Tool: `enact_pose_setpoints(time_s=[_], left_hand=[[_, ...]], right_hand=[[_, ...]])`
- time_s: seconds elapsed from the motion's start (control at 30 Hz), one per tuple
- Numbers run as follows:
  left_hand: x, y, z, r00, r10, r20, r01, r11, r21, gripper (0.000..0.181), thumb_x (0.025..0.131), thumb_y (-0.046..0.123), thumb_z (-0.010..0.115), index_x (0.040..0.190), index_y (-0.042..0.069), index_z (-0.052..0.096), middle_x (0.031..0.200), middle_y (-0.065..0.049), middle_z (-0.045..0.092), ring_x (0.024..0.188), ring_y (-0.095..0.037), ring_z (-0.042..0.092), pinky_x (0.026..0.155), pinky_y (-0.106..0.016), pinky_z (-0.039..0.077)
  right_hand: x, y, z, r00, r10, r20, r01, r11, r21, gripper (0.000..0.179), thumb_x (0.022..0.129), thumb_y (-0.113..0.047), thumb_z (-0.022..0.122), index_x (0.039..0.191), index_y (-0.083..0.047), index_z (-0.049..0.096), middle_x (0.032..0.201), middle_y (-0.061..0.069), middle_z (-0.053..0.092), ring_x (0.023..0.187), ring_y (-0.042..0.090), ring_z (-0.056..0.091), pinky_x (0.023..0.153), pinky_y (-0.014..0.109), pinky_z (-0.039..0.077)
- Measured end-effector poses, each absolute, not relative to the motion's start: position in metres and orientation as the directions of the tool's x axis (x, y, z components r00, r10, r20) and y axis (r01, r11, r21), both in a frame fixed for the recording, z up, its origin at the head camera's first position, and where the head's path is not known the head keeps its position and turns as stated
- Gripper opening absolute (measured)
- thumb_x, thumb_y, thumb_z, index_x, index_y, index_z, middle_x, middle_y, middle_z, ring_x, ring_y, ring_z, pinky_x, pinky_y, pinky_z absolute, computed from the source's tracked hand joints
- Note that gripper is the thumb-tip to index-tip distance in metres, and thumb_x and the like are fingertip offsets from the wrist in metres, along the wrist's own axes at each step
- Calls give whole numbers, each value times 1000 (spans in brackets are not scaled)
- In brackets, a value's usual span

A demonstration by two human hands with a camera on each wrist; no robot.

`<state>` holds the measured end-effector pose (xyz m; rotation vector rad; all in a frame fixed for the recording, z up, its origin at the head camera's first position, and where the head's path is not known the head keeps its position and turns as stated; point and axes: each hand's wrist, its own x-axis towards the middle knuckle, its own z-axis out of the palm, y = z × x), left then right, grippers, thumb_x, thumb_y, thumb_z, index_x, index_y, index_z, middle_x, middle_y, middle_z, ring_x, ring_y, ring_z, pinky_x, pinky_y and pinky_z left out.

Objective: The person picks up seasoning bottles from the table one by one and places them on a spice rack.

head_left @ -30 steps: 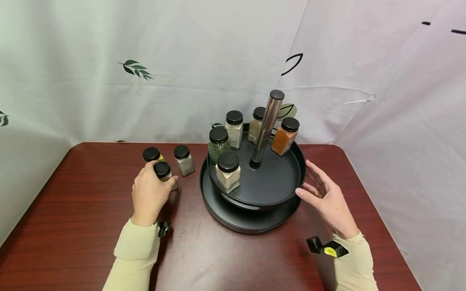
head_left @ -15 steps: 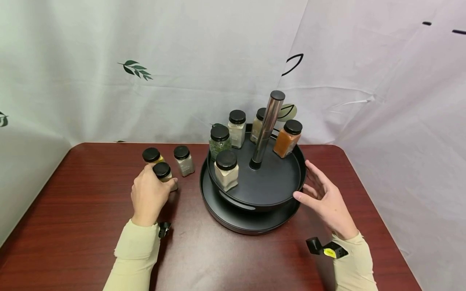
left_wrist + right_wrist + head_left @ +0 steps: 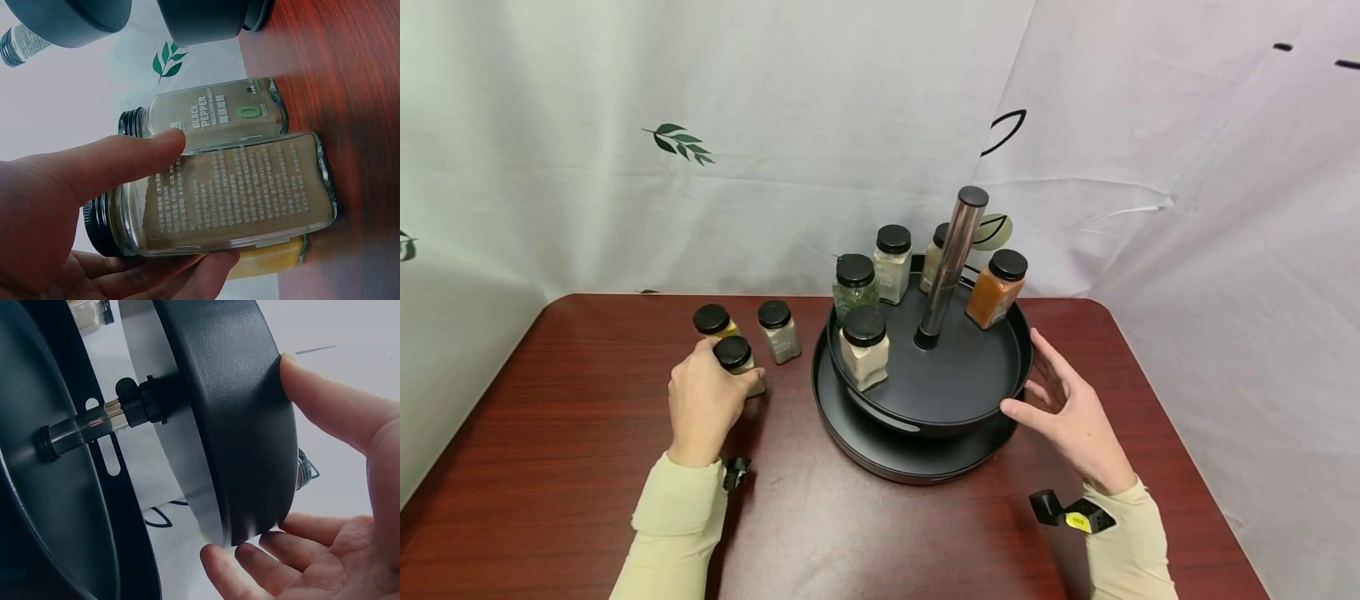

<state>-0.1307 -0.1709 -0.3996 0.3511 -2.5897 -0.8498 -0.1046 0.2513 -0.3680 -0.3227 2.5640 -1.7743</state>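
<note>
My left hand (image 3: 703, 404) grips a square glass spice jar (image 3: 231, 200) of beige powder, thumb on one side and fingers on the other. Just behind it stand a black pepper jar (image 3: 206, 119) and a yellow-filled jar (image 3: 269, 262), mostly covered. On the right, my right hand (image 3: 1071, 412) holds the side of the upper tray (image 3: 958, 375) of a two-tier black turntable, thumb and fingertips spread along its wall. Several black-capped jars ride on that tray, among them an orange jar (image 3: 995, 296), a green herb jar (image 3: 854, 287) and a cream-coloured jar (image 3: 865, 354).
A metal post (image 3: 953, 258) rises through the upper tray. Below, the lower tray (image 3: 902, 462) sits on the red-brown wooden table (image 3: 820, 542). Directly behind the table hangs a white curtain (image 3: 820, 108) printed with leaves.
The upper tray has turned a little clockwise as seen from above, carrying its jars, and my right thumb has moved slightly left and nearer. My left hand stays at its jar.
</note>
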Motion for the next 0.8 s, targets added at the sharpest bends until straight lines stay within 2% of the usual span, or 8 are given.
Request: enact_pose_setpoints(time_s=[0.3, 0.5, 0.8], left_hand=[[-128, -173, -396, -898, -335, 285, -107, 795, 598, 54, 69, 21, 90, 105, -11, 65, 88, -31, 68, 81, -56, 63, 71, -66, 49], [-126, -173, -393, -894, -344, 286, -111, 790, 603, 50, 69, 22, 89, 103, -7, 66, 87, -27, 70, 81, -53, 65, 71, -64, 50], [-121, -171, -383, -893, -349, 286, -101, 773, 626, 52, 71, 21, 89, 109, -5, 66, 93, -25, 71, 88, -51, 65, 76, -61, 49]], right_hand=[[-102, 253, -366, -983, -166, 77, -137, 390, -911, 90, 90, -16, 78, 161, -27, 22, 165, -1, 26, 144, 25, 38, 103, 19, 43], [-102, 255, -367, -979, -174, 109, -171, 394, -903, 85, 93, -14, 74, 160, -23, 24, 165, -1, 26, 144, 19, 39, 104, 20, 43], [-101, 255, -366, -971, -173, 167, -226, 430, -874, 71, 98, -15, 67, 159, -15, 30, 164, 1, 29, 140, 14, 44, 103, 21, 44]])
